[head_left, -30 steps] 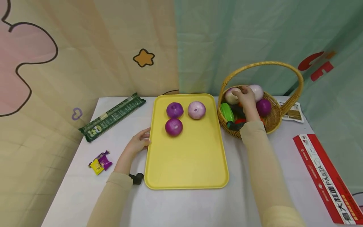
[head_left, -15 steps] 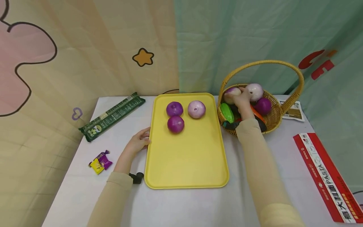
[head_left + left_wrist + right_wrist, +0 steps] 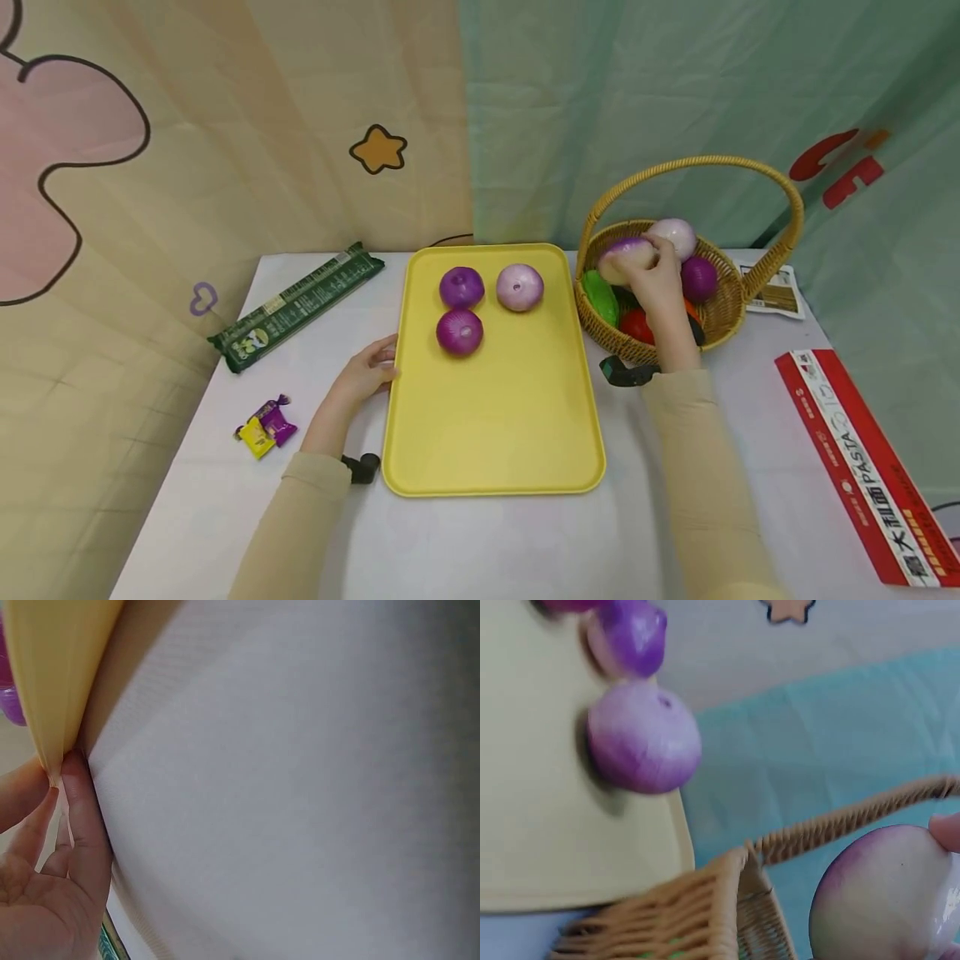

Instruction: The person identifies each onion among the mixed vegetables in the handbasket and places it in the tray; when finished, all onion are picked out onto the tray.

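My right hand point(image 3: 660, 279) grips a white-and-purple onion point(image 3: 627, 258) over the left side of the wicker basket point(image 3: 723, 325). In the right wrist view this onion point(image 3: 881, 896) appears beside the basket's handle, and only a little of the fingers shows. At the yellow tray's point(image 3: 495, 417) left edge is my left hand point(image 3: 365, 372); the left wrist view shows its thumb and fingers pinching the tray rim point(image 3: 56, 742). Two dark purple onions point(image 3: 460, 332) and a paler onion point(image 3: 520, 287) sit toward the tray's back.
Inside the basket are a pale onion point(image 3: 675, 239), a purple onion point(image 3: 699, 279), a green vegetable point(image 3: 601, 297) and a red one point(image 3: 637, 326). Its tall handle point(image 3: 697, 161) arches above. Around lie a green packet point(image 3: 300, 307), candies point(image 3: 267, 426) and a red pasta box point(image 3: 862, 467).
My right hand has taken hold of the white-and-purple onion and raised it from among the basket's contents. The front purple onion on the tray rocked slightly. My left hand stayed put.
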`<state>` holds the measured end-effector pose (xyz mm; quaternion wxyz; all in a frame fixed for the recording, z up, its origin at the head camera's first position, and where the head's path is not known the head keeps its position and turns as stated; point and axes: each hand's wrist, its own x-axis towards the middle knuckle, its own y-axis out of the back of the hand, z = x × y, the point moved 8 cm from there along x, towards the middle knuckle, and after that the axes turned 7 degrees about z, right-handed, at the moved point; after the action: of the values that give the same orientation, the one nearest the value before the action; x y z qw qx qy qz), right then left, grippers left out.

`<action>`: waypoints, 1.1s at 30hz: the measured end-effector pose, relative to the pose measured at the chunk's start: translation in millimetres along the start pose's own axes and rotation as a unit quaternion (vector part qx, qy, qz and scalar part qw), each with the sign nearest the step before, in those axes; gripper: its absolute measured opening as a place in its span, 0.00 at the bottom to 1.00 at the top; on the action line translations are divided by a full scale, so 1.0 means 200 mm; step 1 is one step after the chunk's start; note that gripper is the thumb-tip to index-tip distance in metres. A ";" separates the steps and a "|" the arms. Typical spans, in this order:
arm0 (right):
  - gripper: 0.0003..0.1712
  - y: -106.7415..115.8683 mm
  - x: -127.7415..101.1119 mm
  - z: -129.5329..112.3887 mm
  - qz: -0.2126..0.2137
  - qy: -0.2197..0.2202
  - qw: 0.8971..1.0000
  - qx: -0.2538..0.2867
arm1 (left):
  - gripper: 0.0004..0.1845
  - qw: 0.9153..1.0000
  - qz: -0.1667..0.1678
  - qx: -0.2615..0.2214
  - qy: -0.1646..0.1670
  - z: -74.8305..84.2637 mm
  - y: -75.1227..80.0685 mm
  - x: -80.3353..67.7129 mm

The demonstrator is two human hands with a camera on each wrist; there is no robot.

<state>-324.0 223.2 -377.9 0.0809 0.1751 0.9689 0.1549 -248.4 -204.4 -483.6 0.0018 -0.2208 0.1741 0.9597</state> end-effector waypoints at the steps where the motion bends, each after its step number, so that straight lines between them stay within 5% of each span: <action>1: 0.48 0.00 -0.04 0.00 -0.004 0.003 1.000 0.003 | 0.35 1.000 -0.001 0.001 0.002 0.00 0.00 0.00; 5: 0.47 -0.07 -0.19 0.03 -0.024 0.016 0.999 0.014 | 0.35 1.000 -0.005 0.005 0.007 0.00 0.01 0.00; 12: 0.46 -0.38 -0.38 0.09 -0.097 0.039 0.994 0.022 | 0.35 1.000 -0.004 0.015 0.005 0.00 0.02 0.00; 23: 0.40 -0.65 -0.36 0.23 -0.088 0.059 0.993 -0.049 | 0.35 1.000 -0.010 0.003 0.006 -0.01 -0.01 0.02; 33: 0.40 -0.73 -0.35 0.26 -0.094 0.075 0.990 -0.068 | 0.35 1.000 -0.006 0.001 0.007 -0.01 0.00 0.02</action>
<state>-294.6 81.3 -466.9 0.0336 0.0656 0.9716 0.2247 -251.3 -205.6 -486.6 0.0069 -0.2285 0.1733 0.9580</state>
